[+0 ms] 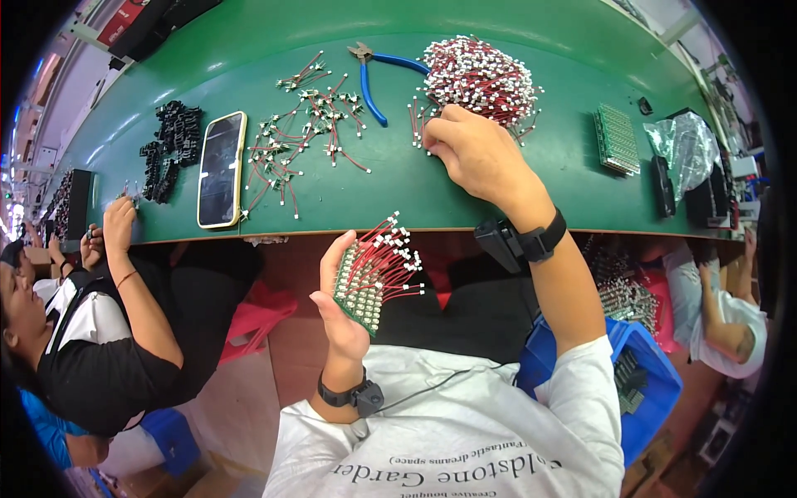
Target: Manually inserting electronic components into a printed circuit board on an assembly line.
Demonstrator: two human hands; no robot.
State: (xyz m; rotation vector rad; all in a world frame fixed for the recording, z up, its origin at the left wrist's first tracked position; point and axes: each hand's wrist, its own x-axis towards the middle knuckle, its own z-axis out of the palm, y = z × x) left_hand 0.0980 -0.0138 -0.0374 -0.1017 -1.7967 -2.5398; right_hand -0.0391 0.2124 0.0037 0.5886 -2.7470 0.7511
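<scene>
My left hand (342, 328) is closed round the edge of a green circuit board panel (359, 300), held tilted in front of the table's near edge. Several red wires with white connectors (390, 257) stick out from the panel's face. On the table, my right hand (473, 153) is bent at the near side of a large pile of red wires with white connectors (481, 79). Its fingers are pinched together by a few loose wires; what lies between the fingertips is hidden.
Blue-handled cutting pliers (374, 95) lie left of the pile. Loose wired pieces (307, 124), a phone (222, 170) and black parts (170, 149) spread further left. A stack of green panels (615, 139) and a clear plastic bag (685, 153) are at the right. Beside me stands a blue bin (656, 390); a co-worker (108, 332) sits left.
</scene>
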